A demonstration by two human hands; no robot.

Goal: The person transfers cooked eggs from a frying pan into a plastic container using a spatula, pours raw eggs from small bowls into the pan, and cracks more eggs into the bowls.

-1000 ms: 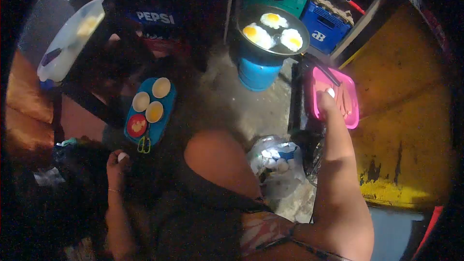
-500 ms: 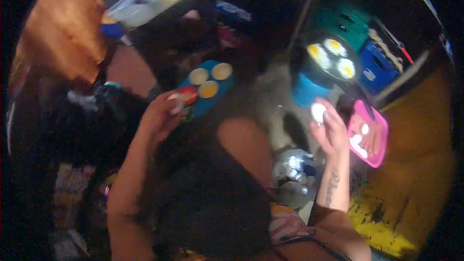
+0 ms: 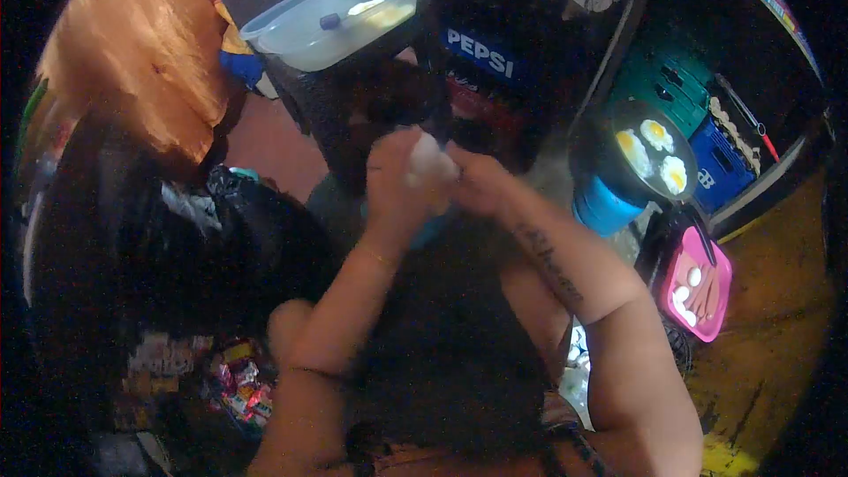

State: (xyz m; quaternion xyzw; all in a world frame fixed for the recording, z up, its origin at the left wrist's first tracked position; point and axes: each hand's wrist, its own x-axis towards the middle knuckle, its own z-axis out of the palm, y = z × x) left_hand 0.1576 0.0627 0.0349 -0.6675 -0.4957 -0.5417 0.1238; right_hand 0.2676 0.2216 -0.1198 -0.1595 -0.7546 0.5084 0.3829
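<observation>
My left hand (image 3: 396, 178) and my right hand (image 3: 481, 182) are close together in front of me, both closed. Between them shows a blurred white egg (image 3: 430, 161), with my right fingers at its side. Whatever else my left fingers hold is smeared by motion. Just below the hands, part of a blue tray (image 3: 429, 231) peeks out, mostly hidden by my left wrist. To the right, a dark frying pan (image 3: 651, 178) with several fried eggs (image 3: 656, 134) rests above a blue round base (image 3: 608, 206).
A pink tray (image 3: 704, 325) holds white eggs (image 3: 681, 295) and sausage-like sticks at the right. A clear plastic tub (image 3: 305, 44) stands at the back left. Blue and green crates (image 3: 720, 155) are behind the pan. A black plastic bag (image 3: 238, 230) lies left.
My right hand has swung left from beside the pan, carrying the egg to my left hand. My left hand has moved up and right, now covering most of the blue tray.
</observation>
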